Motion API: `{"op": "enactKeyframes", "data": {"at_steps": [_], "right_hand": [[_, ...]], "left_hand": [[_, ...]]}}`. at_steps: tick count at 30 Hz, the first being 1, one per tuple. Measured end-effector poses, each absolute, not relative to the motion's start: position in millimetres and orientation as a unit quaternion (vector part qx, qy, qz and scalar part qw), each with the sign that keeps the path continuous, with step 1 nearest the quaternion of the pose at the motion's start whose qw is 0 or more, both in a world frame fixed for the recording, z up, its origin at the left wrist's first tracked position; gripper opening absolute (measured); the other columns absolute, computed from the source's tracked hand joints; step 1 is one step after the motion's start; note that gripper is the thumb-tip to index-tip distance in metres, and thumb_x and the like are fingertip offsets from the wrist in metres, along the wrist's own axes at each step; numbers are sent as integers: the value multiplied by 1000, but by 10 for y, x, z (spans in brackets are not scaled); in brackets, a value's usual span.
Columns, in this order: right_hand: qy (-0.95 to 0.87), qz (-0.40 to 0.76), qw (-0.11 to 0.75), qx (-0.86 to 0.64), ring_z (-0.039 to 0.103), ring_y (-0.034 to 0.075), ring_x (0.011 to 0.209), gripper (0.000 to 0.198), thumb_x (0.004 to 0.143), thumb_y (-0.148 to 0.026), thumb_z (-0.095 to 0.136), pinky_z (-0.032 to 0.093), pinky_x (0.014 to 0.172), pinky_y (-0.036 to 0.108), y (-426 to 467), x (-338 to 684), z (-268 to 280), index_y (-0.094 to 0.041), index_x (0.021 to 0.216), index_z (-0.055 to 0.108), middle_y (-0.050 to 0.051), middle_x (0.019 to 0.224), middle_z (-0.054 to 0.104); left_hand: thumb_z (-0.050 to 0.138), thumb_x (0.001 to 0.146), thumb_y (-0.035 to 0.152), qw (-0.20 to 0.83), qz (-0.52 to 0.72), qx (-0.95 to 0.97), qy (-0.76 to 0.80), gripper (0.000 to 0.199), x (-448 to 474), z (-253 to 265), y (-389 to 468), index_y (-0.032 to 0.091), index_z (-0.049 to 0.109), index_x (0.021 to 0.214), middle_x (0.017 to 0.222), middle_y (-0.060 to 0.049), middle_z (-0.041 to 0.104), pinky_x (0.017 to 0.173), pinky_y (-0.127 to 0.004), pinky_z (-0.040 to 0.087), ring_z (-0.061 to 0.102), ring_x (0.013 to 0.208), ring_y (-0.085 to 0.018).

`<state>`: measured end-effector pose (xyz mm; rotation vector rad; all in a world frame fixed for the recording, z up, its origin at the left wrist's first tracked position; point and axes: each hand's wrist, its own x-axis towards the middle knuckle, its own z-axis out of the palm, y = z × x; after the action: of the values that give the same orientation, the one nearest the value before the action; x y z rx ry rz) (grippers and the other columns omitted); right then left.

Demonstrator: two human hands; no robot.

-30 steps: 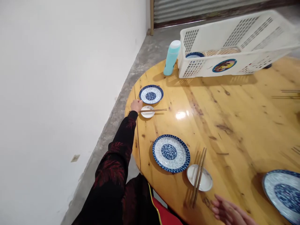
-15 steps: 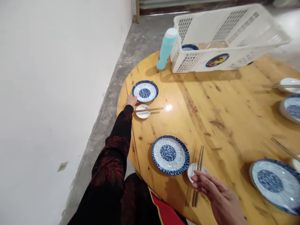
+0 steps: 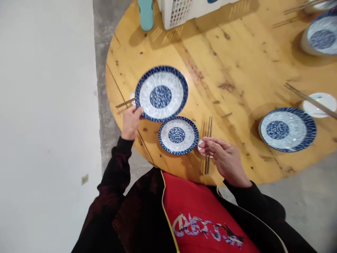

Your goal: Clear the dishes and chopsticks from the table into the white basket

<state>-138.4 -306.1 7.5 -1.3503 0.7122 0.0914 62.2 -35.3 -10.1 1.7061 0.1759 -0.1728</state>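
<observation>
A bottle [image 3: 146, 15] and basket [image 3: 181, 14] stand across the table [image 3: 237, 88]; a second plate [image 3: 178, 135] lies nearer the person. The raised plate [image 3: 161, 94], pinched at its near-left rim by the left hand [image 3: 131, 121], partly hides a small dish [image 3: 132, 97]; round, it spans alike every way, patterned face upward. The right hand [image 3: 226, 158], loosely bent and empty, overlaps another dish [image 3: 200, 146] and chopsticks [image 3: 208, 165].
</observation>
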Motion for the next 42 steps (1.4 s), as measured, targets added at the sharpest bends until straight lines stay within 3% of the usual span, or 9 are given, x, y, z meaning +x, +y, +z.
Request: {"op": "enactKeyframes", "data": {"at_steps": [6,11,16,22,26,35,42], "right_hand": [[294,47,684,-666,69,17,60,47,83,-64,72,56,56,28,-2993,-1171,-96,-19,96,69,4,80,71],[257,80,547,-792,65,20,55,38,87,-56,59,46,51,27,-3008,-1083,-347,-22,71,55,0,60,59],[219,128,409,-876,63,22,60,34,91,-47,50,41,58,29,-3049,-1124,-545,-23,68,55,4,57,61],[172,192,220,-941,65,26,68,36,98,-44,49,32,62,32,-3055,-1090,-538,-20,74,62,13,71,71],[169,242,149,-944,70,30,78,40,101,-45,48,34,64,33,-3031,-1050,-443,-16,83,70,18,82,75],[169,284,121,-936,74,35,93,46,105,-38,41,47,74,36,-2978,-986,-265,-9,103,77,26,98,77],[219,254,193,-922,73,35,100,40,105,-32,42,49,80,36,-2937,-968,-278,-10,109,74,24,105,76]], "left_hand": [[65,81,39,622,-211,748,94,26,-304,-314,-591,19,54,68,64,4,52,59,-23,47,50,60,-11],[60,83,41,580,-237,776,76,28,-470,-474,-617,20,50,67,65,4,49,58,-23,43,50,61,-11],[54,89,39,493,-276,824,37,27,-432,-456,-566,21,49,68,65,2,56,60,-26,45,60,60,-15],[51,92,37,321,-253,912,-40,35,-359,-402,-539,22,41,61,58,2,48,65,-27,34,50,62,-15],[53,92,39,259,-264,927,-57,40,-315,-390,-543,23,37,60,58,2,46,64,-28,29,48,63,-16],[51,97,44,181,-267,941,-103,42,-212,-335,-530,23,42,62,66,-5,61,65,-29,31,60,71,-20],[47,90,50,395,-302,867,-31,30,-195,-647,-574,24,52,76,66,0,58,59,-28,45,57,61,-19]]}}
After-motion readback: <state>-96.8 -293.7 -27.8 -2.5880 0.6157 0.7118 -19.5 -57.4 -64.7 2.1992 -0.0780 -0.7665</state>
